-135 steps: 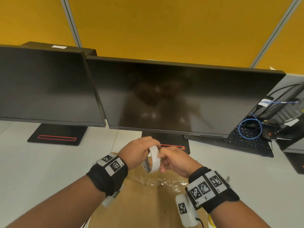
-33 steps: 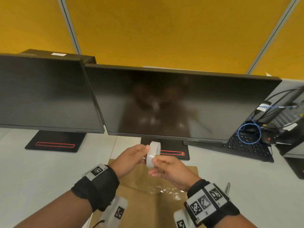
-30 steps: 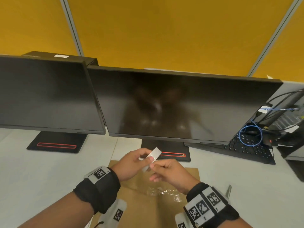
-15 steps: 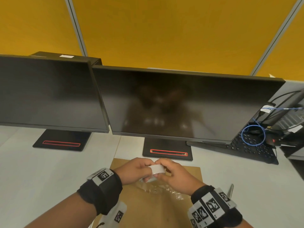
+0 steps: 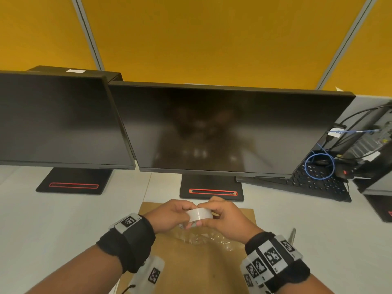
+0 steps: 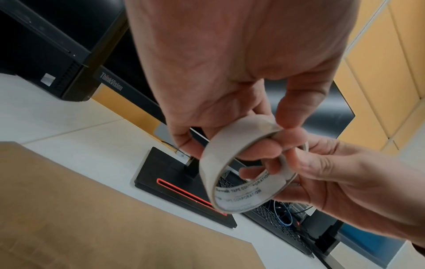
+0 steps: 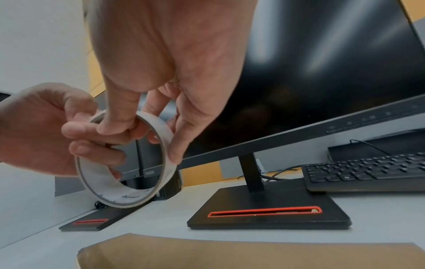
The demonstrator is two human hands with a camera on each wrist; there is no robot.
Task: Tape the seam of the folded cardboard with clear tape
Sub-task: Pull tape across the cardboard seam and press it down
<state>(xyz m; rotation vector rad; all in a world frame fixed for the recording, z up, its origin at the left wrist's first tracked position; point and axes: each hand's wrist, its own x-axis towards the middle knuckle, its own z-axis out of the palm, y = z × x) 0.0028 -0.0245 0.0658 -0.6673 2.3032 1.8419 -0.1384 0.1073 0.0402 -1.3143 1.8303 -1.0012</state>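
A nearly used-up roll of clear tape [image 5: 199,215] on a white core is held between both hands just above the far edge of the brown folded cardboard [image 5: 197,268]. My left hand [image 5: 169,217] grips the roll's left side, with fingers through the ring [image 6: 239,197]. My right hand [image 5: 224,219] pinches its right side, thumb on the rim and fingers along the outer band [image 7: 128,199]. A crumpled patch of clear tape [image 5: 205,240] lies on the cardboard under the hands. The cardboard's seam is not visible.
Two dark monitors [image 5: 212,128] stand right behind the cardboard, their black bases [image 5: 211,187] on the white desk. A black keyboard [image 5: 314,183], a blue cable loop and a computer sit at the right. A thin metal object [image 5: 292,234] lies beside the cardboard's right edge.
Both hands have come down and closer to the cardboard with the roll. The roll has turned from standing edge-on to lying sideways between the fingers.
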